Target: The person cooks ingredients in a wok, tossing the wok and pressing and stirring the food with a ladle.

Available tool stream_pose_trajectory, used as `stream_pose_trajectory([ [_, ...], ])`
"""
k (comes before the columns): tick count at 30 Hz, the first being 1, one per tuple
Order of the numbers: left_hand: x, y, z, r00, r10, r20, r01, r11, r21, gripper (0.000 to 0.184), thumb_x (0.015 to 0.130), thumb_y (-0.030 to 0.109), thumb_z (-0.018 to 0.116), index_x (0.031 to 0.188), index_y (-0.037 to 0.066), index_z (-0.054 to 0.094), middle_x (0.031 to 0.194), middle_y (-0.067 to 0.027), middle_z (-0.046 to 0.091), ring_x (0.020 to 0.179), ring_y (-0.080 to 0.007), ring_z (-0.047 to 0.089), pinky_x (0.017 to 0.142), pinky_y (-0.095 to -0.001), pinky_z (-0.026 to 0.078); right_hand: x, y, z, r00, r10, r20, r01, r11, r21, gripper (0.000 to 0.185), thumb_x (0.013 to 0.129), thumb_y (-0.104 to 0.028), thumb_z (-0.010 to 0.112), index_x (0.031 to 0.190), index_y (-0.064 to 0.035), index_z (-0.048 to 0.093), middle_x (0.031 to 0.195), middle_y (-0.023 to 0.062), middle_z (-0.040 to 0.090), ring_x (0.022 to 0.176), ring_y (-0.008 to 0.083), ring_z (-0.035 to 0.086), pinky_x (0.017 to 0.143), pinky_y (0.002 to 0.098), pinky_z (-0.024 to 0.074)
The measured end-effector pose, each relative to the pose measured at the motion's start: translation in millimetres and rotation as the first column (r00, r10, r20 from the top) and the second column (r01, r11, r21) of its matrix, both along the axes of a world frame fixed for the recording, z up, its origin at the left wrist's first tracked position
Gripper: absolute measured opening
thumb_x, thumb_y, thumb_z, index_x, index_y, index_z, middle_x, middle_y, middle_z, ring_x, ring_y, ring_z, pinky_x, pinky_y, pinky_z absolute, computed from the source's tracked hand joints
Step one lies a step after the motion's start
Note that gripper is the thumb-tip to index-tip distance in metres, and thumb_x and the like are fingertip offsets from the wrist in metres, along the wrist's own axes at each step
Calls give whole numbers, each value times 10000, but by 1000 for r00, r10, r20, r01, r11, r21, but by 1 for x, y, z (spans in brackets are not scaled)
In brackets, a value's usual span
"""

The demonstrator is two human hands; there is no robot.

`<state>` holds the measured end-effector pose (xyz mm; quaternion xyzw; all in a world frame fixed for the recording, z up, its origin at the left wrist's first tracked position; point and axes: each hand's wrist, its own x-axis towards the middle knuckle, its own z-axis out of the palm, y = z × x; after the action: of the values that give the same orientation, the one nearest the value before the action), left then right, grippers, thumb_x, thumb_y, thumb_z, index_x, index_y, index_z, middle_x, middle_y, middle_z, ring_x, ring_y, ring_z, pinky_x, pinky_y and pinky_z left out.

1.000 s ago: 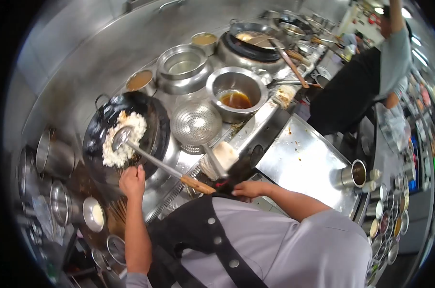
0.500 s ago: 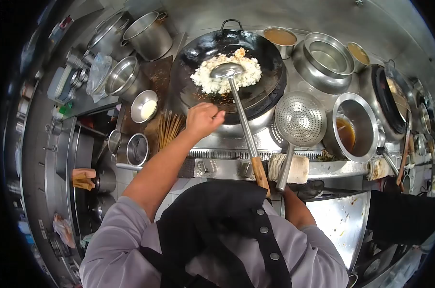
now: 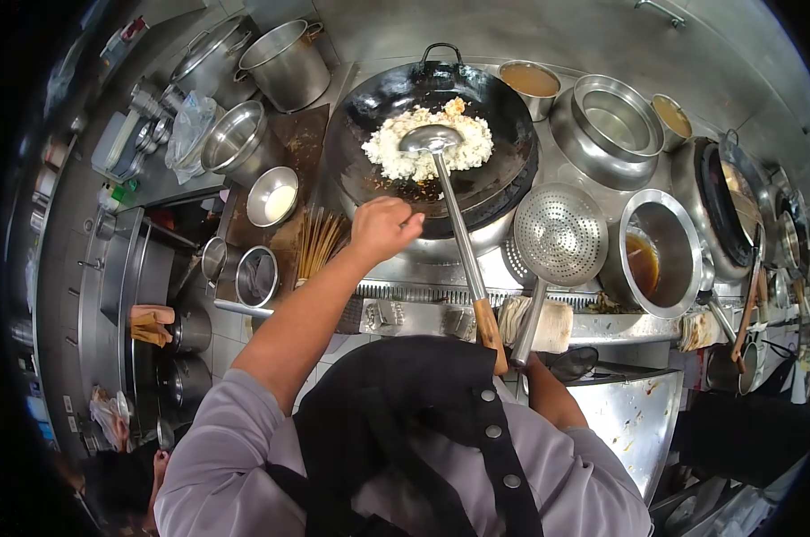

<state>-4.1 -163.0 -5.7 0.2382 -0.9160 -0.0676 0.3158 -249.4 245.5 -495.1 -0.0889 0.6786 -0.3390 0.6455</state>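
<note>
Left hand (image 3: pixel 385 229): fingers curled at wok's near rim, grip cannot be told | Wok (image 3: pixel 376 103): rice (image 3: pixel 405 162) contained; ladle (image 3: pixel 459 225) rested on it, unshifted as the view is swung back leftward; no stirring is shown | Right hand: hidden past forearm (image 3: pixel 557 394), state cannot be told

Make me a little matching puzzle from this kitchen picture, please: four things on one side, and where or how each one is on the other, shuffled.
Column one:
1. Ladle
2. Strainer
3. Deep metal pot
4. Left hand

Column two:
A. Has brown liquid in the bottom
B. At the near edge of the wok, fingers curled
C. Round and full of small holes, to the right of the wok
D. Its metal bowl lies on the white rice, its wooden end points toward the person's apron

Right pairs: 1-D, 2-C, 3-A, 4-B
</note>
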Motion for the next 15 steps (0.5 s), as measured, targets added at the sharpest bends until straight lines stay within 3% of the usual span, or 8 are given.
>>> stream_pose_trajectory([
  [6,-1,-1,0,1000,-4,-9,4,1000,-14,339,798,253,753,607,63,548,672,-107,606,663,-347,627,602,-480,507,2,-1,11,999,-13,-35,12,1000,-9,267,978,-291,579,1084,-81,705,845,149,735,641,282,688,501,443,489],
  [7,-1,-1,0,1000,-3,-8,2,1000,-18,340,800,255,752,608,64,547,672,-106,606,664,-348,627,601,-481,506,3,-4,30,999,-54,-4,54,998,20,279,829,-87,653,1101,-57,709,821,150,722,623,272,668,483,440,481],
  [8,0,0,1,1000,-7,-9,7,1000,-20,340,800,255,752,608,64,547,672,-106,606,664,-348,627,601,-481,506,3,-6,40,995,-96,27,95,994,51,462,681,117,726,1117,-33,713,797,152,710,606,263,648,465,436,473],
  [11,0,1,6,1000,-13,16,13,1000,-20,351,835,264,746,618,69,550,684,-113,603,667,-347,623,608,-475,502,2,1,23,980,-124,153,144,981,-130,471,707,91,745,1165,-13,701,830,158,726,641,265,673,513,423,517],
  [12,1,2,6,999,-45,25,45,999,-22,357,848,268,743,621,71,551,684,-115,597,664,-344,619,609,-472,500,15,-1,23,972,-49,-232,6,983,-182,419,725,60,763,1137,-4,722,879,163,746,729,277,707,597,410,565],
  [13,-1,8,11,998,-62,11,62,998,-6,354,861,259,746,632,71,551,673,-121,572,650,-338,603,607,-467,490,13,-6,46,905,193,-380,-245,965,-94,361,736,-53,811,1090,-18,755,942,163,763,835,264,728,706,398,596],
  [14,-1,5,4,998,-52,20,52,999,-6,348,853,233,756,631,68,544,653,-123,548,631,-340,584,594,-467,473,13,-16,38,741,515,-432,-481,855,193,333,738,-151,832,1034,-14,768,943,159,764,835,240,733,721,398,600],
  [15,-3,2,-1,998,-60,21,61,997,-38,357,852,201,754,620,65,520,647,-129,535,621,-349,568,587,-473,458,13,-18,37,733,535,-420,-468,845,260,378,739,-222,842,1046,-16,764,934,134,767,772,220,734,709,393,603],
])
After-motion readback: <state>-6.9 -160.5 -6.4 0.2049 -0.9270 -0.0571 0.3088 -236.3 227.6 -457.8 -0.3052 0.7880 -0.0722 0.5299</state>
